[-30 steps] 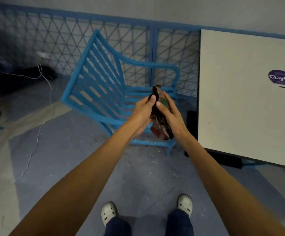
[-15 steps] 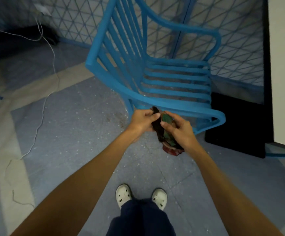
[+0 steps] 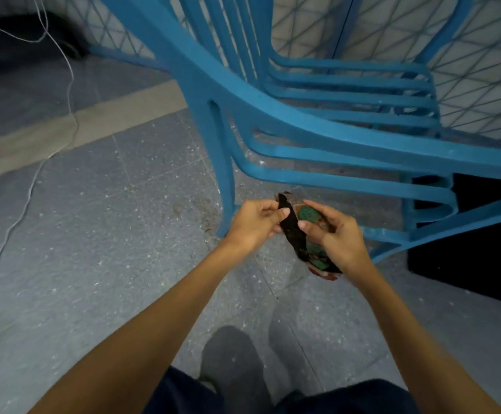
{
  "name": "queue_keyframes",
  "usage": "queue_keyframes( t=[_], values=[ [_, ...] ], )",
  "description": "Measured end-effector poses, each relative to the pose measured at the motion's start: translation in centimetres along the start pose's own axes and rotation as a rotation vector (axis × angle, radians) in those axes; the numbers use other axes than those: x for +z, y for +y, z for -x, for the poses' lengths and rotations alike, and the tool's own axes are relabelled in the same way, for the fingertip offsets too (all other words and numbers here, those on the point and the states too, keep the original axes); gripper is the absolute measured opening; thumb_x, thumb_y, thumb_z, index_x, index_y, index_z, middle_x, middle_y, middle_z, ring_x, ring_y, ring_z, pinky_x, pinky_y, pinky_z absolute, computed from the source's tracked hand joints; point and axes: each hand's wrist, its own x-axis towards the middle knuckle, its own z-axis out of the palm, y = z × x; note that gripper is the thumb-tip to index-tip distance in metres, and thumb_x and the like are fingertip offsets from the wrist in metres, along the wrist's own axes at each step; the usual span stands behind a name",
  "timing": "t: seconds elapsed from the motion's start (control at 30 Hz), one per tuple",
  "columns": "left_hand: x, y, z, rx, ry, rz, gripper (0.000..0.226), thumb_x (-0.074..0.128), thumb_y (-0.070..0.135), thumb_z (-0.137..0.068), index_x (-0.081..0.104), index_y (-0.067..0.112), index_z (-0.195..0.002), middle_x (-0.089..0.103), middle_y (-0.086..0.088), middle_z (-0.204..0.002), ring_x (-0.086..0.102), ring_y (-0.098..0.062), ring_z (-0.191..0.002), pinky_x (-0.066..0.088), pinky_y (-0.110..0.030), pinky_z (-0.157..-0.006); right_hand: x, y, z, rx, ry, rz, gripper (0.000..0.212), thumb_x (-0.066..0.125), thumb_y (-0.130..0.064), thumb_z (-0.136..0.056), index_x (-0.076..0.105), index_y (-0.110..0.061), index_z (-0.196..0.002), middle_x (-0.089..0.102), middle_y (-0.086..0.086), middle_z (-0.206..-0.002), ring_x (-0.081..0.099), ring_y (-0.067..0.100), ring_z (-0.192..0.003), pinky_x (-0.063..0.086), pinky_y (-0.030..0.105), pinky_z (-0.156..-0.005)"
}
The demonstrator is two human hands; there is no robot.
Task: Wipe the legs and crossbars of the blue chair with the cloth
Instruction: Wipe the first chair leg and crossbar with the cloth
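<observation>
The person has come in close over the blue slatted plastic chair, which now fills the upper view. The left hand and right hand have carried the dark patterned cloth down from the chair's seat level to just beside the foot of its near leg.

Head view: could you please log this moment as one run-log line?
stage: readying cloth | left hand: pinches cloth | right hand: holds cloth | blue chair: not yet wiped

The cloth sits between both hands, before the chair's leg.
</observation>
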Motion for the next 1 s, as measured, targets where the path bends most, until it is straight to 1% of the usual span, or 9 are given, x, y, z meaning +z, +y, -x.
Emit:
queue_keyframes(
  t=[0.13, 0.27, 0.4, 0.53, 0.63, 0.77, 0.9, 0.97, 1.0],
  values=[
    [0.6, -3.8, -3.6, 0.117, 0.041, -0.008, 0.011, 0.055, 0.019, -0.096, 0.063, 0.015, -0.089, 0.064, 0.004, -0.073, 0.060, 0.001, -0.057, 0.046, -0.017, -0.056, 1.6, 3.9, -3.1, -0.066, 0.005, -0.048, 0.044, 0.074, -0.019, -0.082, 0.063, -0.024, -0.124, 0.070, -0.004, -0.110, 0.067, 0.005, -0.100, 0.055, 0.026, -0.086],
    [1.0, -6.1, -5.8, 0.196, 0.036, -0.014, 0.020, 0.045, 0.024, -0.100, 0.062, 0.013, -0.102, 0.067, 0.004, -0.084, 0.065, 0.002, -0.060, 0.051, -0.018, -0.058, 2.9, 6.3, -5.2, -0.140, 0.017, -0.130, 0.042, 0.072, -0.012, -0.083, 0.063, -0.021, -0.123, 0.069, -0.007, -0.106, 0.066, -0.005, -0.092, 0.050, 0.010, -0.071],
    [0.5, -8.1, -7.7, 0.294, 0.038, -0.072, 0.032, 0.040, 0.032, -0.101, 0.063, 0.011, -0.108, 0.069, -0.001, -0.097, 0.067, 0.001, -0.066, 0.054, -0.022, -0.063, 3.9, 8.0, -7.4, -0.237, 0.035, -0.143, 0.039, 0.072, -0.010, -0.083, 0.063, -0.023, -0.119, 0.070, -0.001, -0.110, 0.066, -0.002, -0.094, 0.053, 0.015, -0.076],
    [-0.5, -8.6, -8.2, 0.320, 0.100, -0.086, 0.031, 0.041, 0.042, -0.099, 0.065, 0.023, -0.091, 0.069, 0.008, -0.088, 0.068, -0.002, -0.069, 0.056, -0.030, -0.072, 4.6, 7.6, -7.9, -0.409, 0.025, -0.001, 0.039, 0.072, -0.015, -0.083, 0.062, -0.031, -0.117, 0.068, -0.007, -0.113, 0.064, 0.000, -0.104, 0.049, 0.022, -0.093],
    [-2.0, -7.5, -7.4, 0.301, 0.109, -0.166, 0.035, 0.041, 0.044, -0.098, 0.066, 0.020, -0.093, 0.071, 0.001, -0.090, 0.069, -0.009, -0.078, 0.055, -0.030, -0.072, 5.4, 8.1, -6.8, -0.372, 0.021, -0.009, 0.037, 0.071, -0.017, -0.084, 0.062, -0.035, -0.114, 0.068, -0.011, -0.111, 0.063, 0.001, -0.105, 0.048, 0.026, -0.099],
    [-5.3, -6.0, -6.4, 0.203, 0.063, -0.367, 0.042, 0.045, 0.045, -0.096, 0.069, 0.011, -0.092, 0.073, -0.002, -0.084, 0.066, -0.007, -0.071, 0.049, -0.022, -0.067, 5.6, 8.3, -7.2, -0.334, 0.011, -0.021, 0.034, 0.072, -0.019, -0.084, 0.064, -0.037, -0.111, 0.070, -0.009, -0.110, 0.064, 0.004, -0.104, 0.049, 0.035, -0.100],
    [-8.6, -6.4, -5.8, 0.208, 0.347, -0.567, 0.050, 0.060, 0.056, -0.083, 0.068, 0.008, -0.067, 0.069, -0.005, -0.061, 0.063, -0.011, -0.057, 0.048, -0.026, -0.061, 6.1, 9.1, -7.8, -0.339, -0.013, -0.059, 0.033, 0.071, -0.019, -0.085, 0.067, -0.032, -0.116, 0.070, -0.009, -0.112, 0.065, 0.005, -0.106, 0.051, 0.039, -0.099],
    [-9.6, -6.6, -6.1, 0.317, 0.481, -0.642, 0.050, 0.062, 0.058, -0.080, 0.069, 0.009, -0.080, 0.070, -0.003, -0.076, 0.062, -0.014, -0.068, 0.048, -0.028, -0.066, 6.4, 8.9, -7.6, -0.358, 0.001, -0.067, 0.033, 0.070, -0.018, -0.086, 0.066, -0.029, -0.117, 0.070, -0.009, -0.114, 0.064, 0.005, -0.107, 0.050, 0.037, -0.099],
    [-9.8, -6.8, -6.2, 0.381, 0.455, -0.615, 0.045, 0.062, 0.054, -0.082, 0.068, 0.012, -0.095, 0.069, 0.000, -0.088, 0.062, -0.012, -0.078, 0.050, -0.028, -0.072, 6.7, 8.7, -7.3, -0.365, 0.000, -0.075, 0.033, 0.069, -0.017, -0.087, 0.066, -0.028, -0.118, 0.069, -0.009, -0.115, 0.063, 0.004, -0.108, 0.050, 0.035, -0.100]
  ],
)
